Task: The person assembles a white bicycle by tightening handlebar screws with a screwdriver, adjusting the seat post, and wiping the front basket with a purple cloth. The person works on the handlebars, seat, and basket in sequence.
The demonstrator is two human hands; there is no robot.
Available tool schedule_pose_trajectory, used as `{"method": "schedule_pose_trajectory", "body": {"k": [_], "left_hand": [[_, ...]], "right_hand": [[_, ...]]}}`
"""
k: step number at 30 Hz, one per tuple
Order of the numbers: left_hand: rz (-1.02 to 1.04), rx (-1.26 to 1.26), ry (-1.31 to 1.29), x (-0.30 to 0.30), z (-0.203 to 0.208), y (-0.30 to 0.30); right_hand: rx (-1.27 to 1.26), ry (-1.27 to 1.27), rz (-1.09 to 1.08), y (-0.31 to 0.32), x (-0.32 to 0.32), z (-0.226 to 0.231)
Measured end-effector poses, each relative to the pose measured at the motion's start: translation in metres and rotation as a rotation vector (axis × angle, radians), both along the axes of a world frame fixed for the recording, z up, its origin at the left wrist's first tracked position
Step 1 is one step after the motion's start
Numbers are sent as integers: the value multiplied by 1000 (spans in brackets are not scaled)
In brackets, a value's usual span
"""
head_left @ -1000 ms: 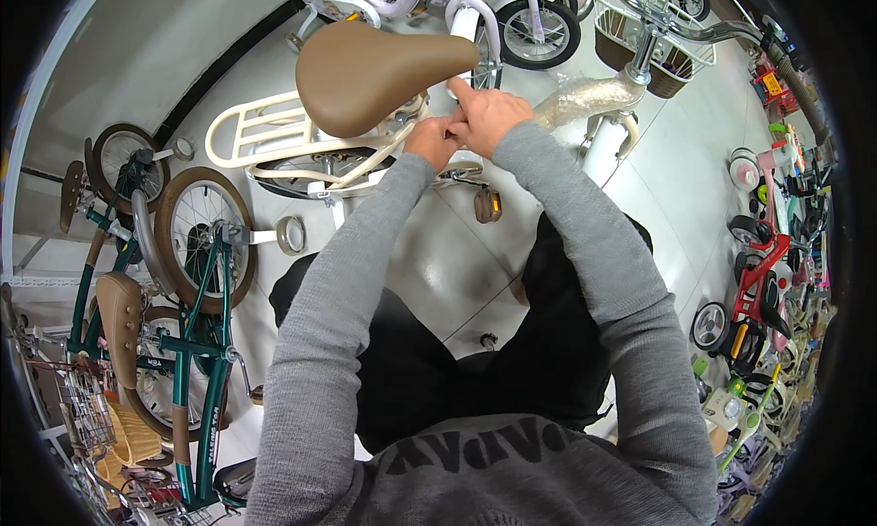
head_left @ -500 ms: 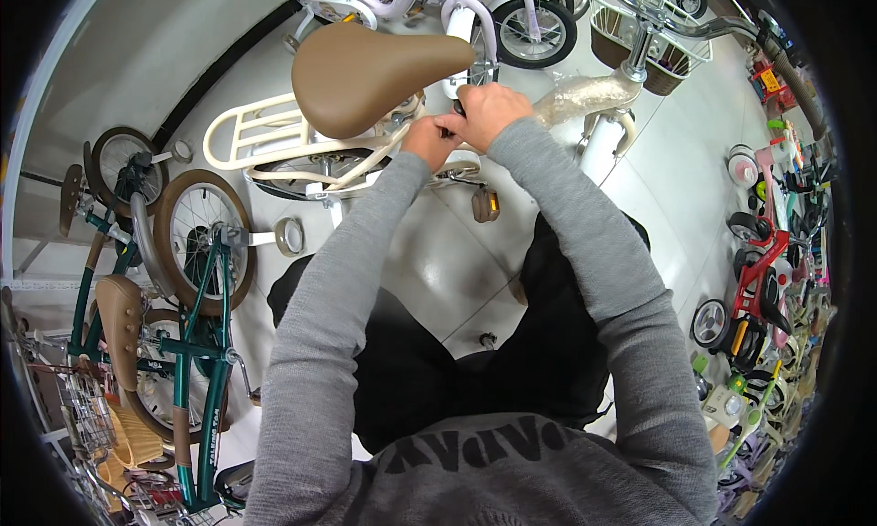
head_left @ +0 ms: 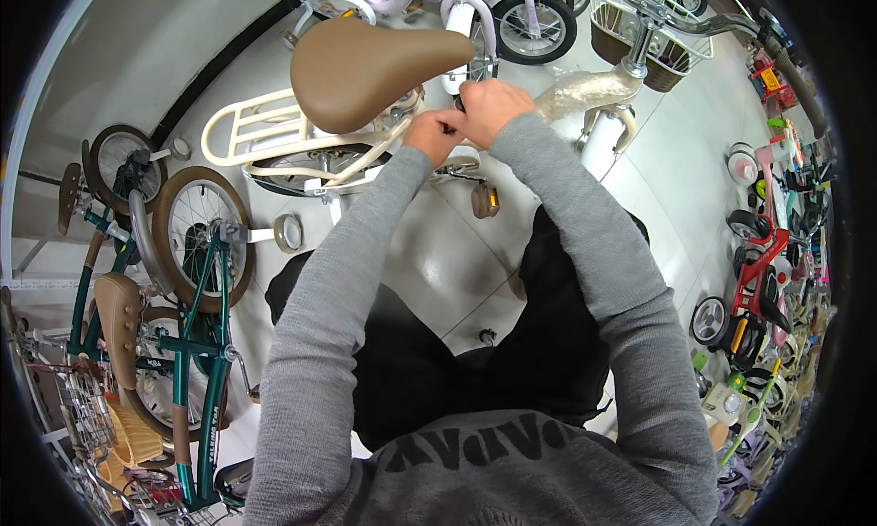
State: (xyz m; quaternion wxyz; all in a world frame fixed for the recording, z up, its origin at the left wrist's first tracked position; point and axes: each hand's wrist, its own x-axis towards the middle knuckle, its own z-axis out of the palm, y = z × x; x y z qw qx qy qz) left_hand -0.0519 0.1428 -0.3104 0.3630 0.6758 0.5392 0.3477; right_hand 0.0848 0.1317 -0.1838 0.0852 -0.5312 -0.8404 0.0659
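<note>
A cream child's bicycle stands across the top of the view, its wide brown saddle pointing right. Just below the saddle's nose, both my hands meet at the bicycle's frame. My left hand is closed, its thumb and fingers pinched together by a small dark spot. Curled over the frame beside it, my right hand touches the left fingertips. Whatever they grip is hidden behind my fingers. Clear wrapping covers the frame's front tube. A pedal with an orange reflector hangs below my hands.
The cream rear rack reaches left; a handlebar and white basket stand upper right. Green bicycles line the left side. A lilac bicycle is at the far side. Red ride-on toys crowd the right.
My hands stay at the same spot on the frame, with only a small shift of the fingers. The saddle appears slightly higher in the picture.
</note>
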Motion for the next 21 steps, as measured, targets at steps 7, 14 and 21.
{"method": "schedule_pose_trajectory", "body": {"k": [7,14,21], "left_hand": [[19,28,38,-1,-7,3],[33,11,104,-1,2,0],[40,-48,94,0,8,-1]], "right_hand": [[-46,-28,20,1,-2,3],[-35,40,55,1,-1,-2],[-3,53,47,-2,-2,1]]}}
